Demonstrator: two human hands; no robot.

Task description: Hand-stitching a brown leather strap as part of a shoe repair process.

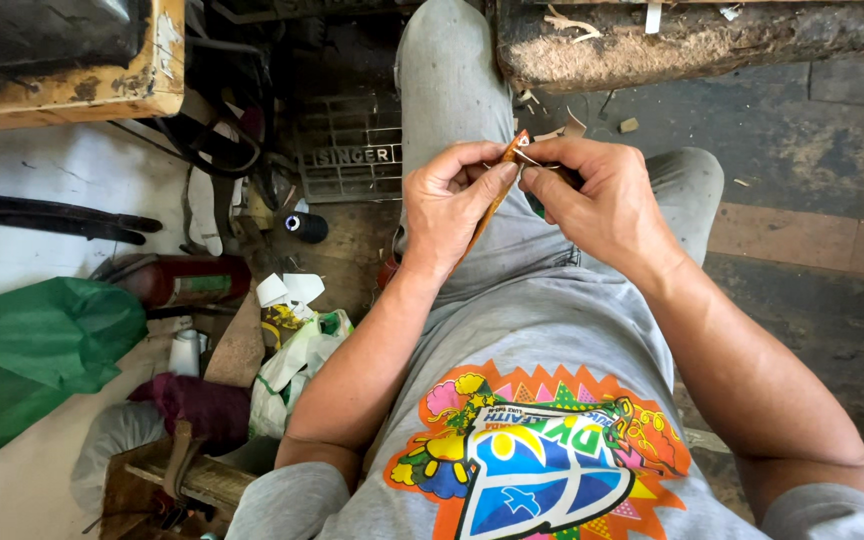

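Note:
My left hand (452,200) pinches a narrow brown leather strip (493,198) that runs down from its fingertips over my grey trousers. My right hand (597,200) meets it at the strip's top end, where thumb and forefinger hold a thin metal needle (529,158) against the strip. A dark tool handle pokes out under the right palm, mostly hidden. Both hands hover over my lap, fingertips touching.
A worn wooden bench edge (692,45) lies ahead at the top right. To the left sit a sewing machine treadle grate (352,155), a black thread spool (304,226), a red cylinder (187,280), a green plastic bag (32,350) and white bags (297,365).

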